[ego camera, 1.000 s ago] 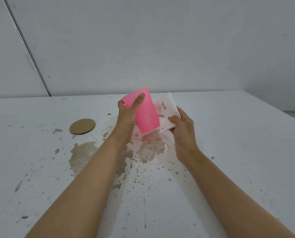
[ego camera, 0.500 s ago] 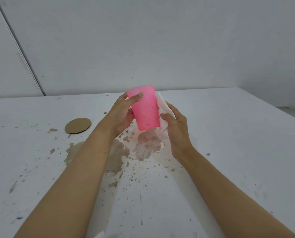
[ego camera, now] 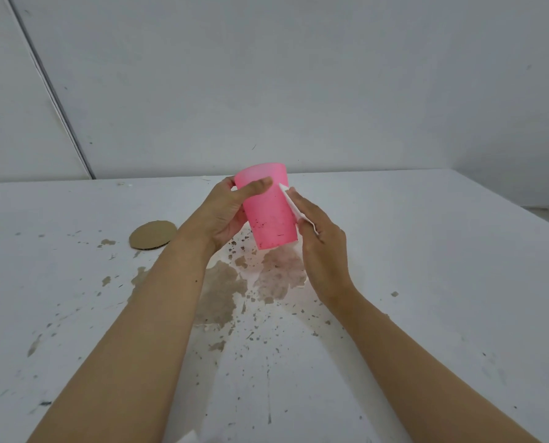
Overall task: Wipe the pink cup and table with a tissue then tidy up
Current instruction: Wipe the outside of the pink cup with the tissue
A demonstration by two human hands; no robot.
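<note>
Cardboard disc [ego camera: 153,235] lies on the table [ego camera: 426,282] left of brown stains [ego camera: 222,289].

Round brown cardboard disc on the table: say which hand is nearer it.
Left. The left hand, gripping the pink plastic cup, is just right of the cardboard disc; the right hand, holding white tissue, lies beyond the cup.

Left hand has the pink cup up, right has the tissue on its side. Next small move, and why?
Probably draw the tissue down and round the pink cup to its lower front. The left hand grips the cup off the table, the right hand holds the tissue against its side, and dark specks dot the lower front.
</note>
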